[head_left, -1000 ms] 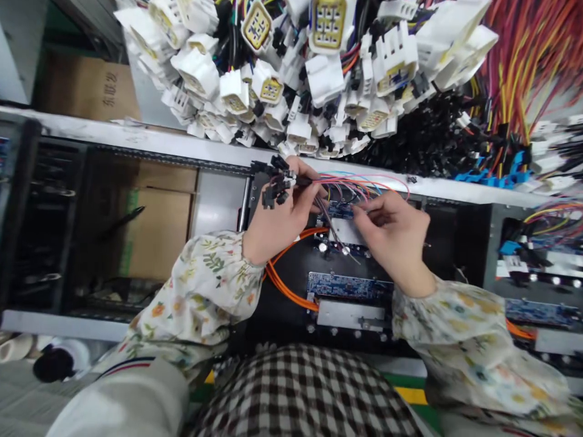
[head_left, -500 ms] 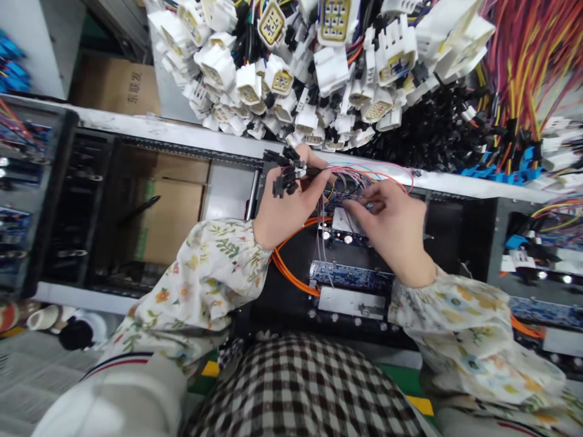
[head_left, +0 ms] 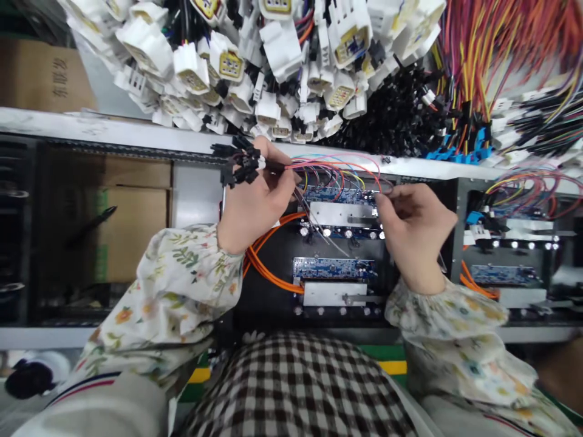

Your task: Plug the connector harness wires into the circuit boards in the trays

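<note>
Gripping the wire bundle (head_left: 330,165) in the left hand (head_left: 257,203), its length running sideways to the right hand (head_left: 414,233), pinching its far end just above the circuit board (head_left: 339,194).

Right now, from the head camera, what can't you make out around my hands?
Head view only:
- Whatever your right hand pinches: hidden by its fingers.
- Wires inside your left hand: hidden by its fingers.
- Blue circuit board: markings too small, partly covered by wires.
- White connectors: cut off by the top edge.

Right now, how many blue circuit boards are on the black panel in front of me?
2 blue circuit boards: one under the coloured wires, one below it, nearer you. Some may be hidden by the wires.
</note>
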